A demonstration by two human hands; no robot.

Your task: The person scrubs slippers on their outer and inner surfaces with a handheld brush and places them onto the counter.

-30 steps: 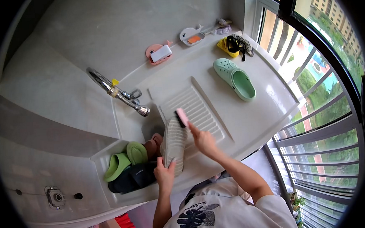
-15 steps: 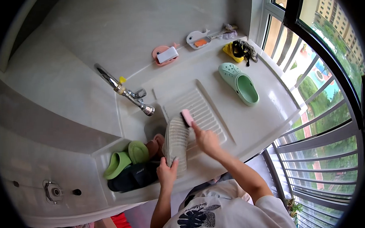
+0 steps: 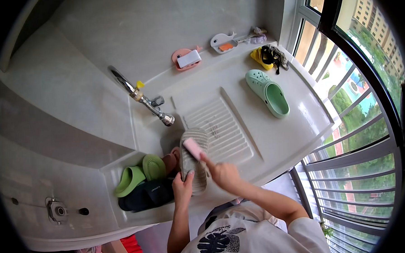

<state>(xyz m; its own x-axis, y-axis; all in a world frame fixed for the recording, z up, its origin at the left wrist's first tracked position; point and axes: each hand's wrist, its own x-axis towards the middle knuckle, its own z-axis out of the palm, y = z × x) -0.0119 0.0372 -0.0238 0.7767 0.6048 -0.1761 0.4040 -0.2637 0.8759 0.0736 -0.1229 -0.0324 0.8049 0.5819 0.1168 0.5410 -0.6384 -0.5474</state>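
Observation:
My left hand (image 3: 182,189) grips the edge of a grey-beige slipper (image 3: 199,174) near its lower end, thumb on top. The slipper's ridged sole faces up, over the edge between basin and washboard. In my right hand (image 3: 224,174) is a pink scrubbing brush (image 3: 193,148), laid across the upper half of the sole; its bristles are hidden beneath. Left of the slipper, a pair of green slippers (image 3: 133,180), a black slipper (image 3: 147,196) and a brownish-pink slipper (image 3: 170,162) sit in the basin, the last partly covered.
A chrome tap (image 3: 149,105) reaches over the basin. The ribbed washboard (image 3: 225,130) lies to the right, with a mint-green clog (image 3: 268,94) beyond it. Along the back stand a pink soap dish (image 3: 180,53), a white soap dish (image 3: 217,40) and a yellow-and-black bundle (image 3: 268,56).
The brush in my right hand has moved from the sole's upper right edge left and down onto its middle. The slipper has turned flatter, showing more of its sole; my left hand keeps its hold.

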